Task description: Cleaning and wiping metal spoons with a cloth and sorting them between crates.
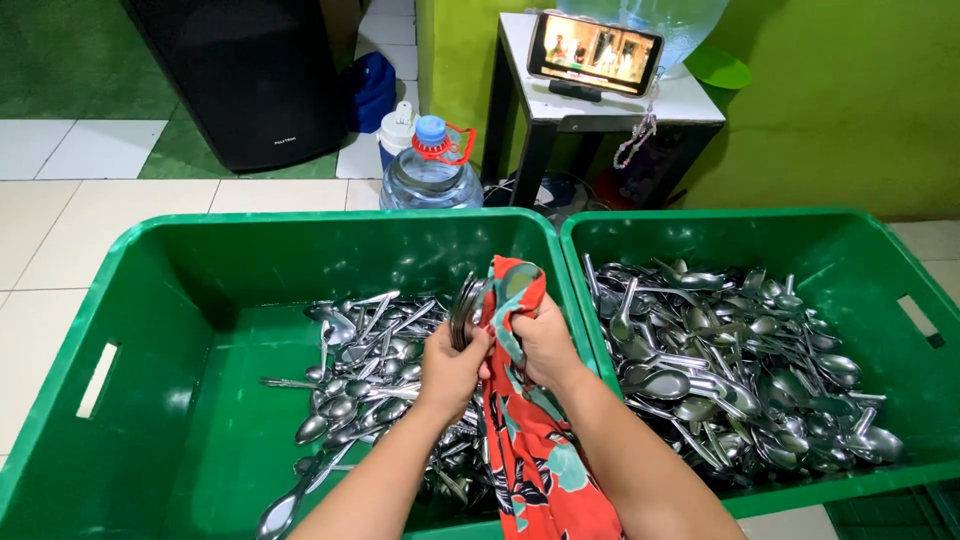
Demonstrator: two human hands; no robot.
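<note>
Pale floor tiles carry two green crates set side by side, their inner walls touching along the middle. Behind them stand a black speaker, a clear water jug with a blue cap, and a small white stand against a green wall. A phone with a lit screen rests upright on the stand.

Left crate: a loose pile of metal spoons lies across its floor toward the right wall; the left part of the floor is bare. Right crate: a denser heap of cutlery covers most of its floor.

Both hands meet above the divide between the crates, over the right edge of the left crate. The left hand is closed in a grip around a stacked bunch of spoons, the bowls nested and pointing up. The right hand is closed in a grip on a red cloth with a teal leaf pattern, pressing it against the bunch. The cloth wraps over the top of the bunch and hangs down between the forearms to the near edge of the crates. The two hands touch one another at the fingers.
</note>
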